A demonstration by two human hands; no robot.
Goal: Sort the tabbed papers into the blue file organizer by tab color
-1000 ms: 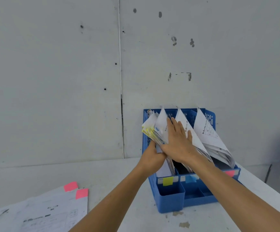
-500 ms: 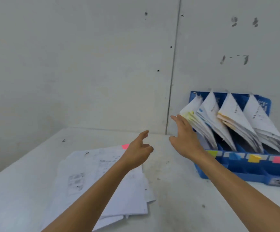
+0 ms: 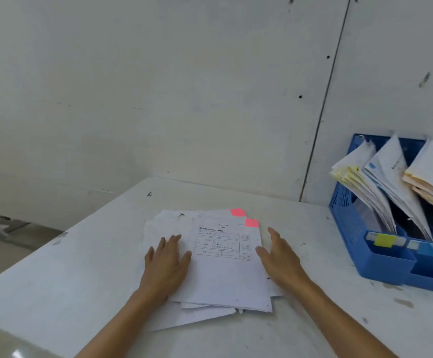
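We are at the pick-up step: both hands are at the loose stack of white printed papers [image 3: 223, 275], which lies fanned and uneven on the white table [image 3: 81, 267], well apart from the blue plastic file organizer [image 3: 388, 264] standing against the wall at the right. Our left hand [image 3: 165, 264] rests flat on the left part of the stack, fingers straight and slightly spread. Our right hand [image 3: 278, 259] is at the stack's right edge, fingers straight and close together with the thumb held apart. We cannot tell whether it touches the paper. Neither hand grips anything. The top sheet carries a square pink tab [image 3: 251, 223] at its far right corner, and a second pink tab [image 3: 238, 212] pokes out from a sheet beneath it. In the organizer, the yellow-tabbed papers [image 3: 352, 182] lean in the leftmost slot behind a yellow front label [image 3: 384, 240], and the blue-tabbed papers [image 3: 388, 177] lean in the next slot behind a blue front label [image 3: 427, 248]. A third bundle sits beyond them, cut off by the frame edge. We judge most of the sorting done and the pink sheets left to file. The next move calls for separating the top sheet alone, likely by sliding it with the right fingers while the left hand pins the rest. It must then go to a pink-labelled slot, which is not in view here.
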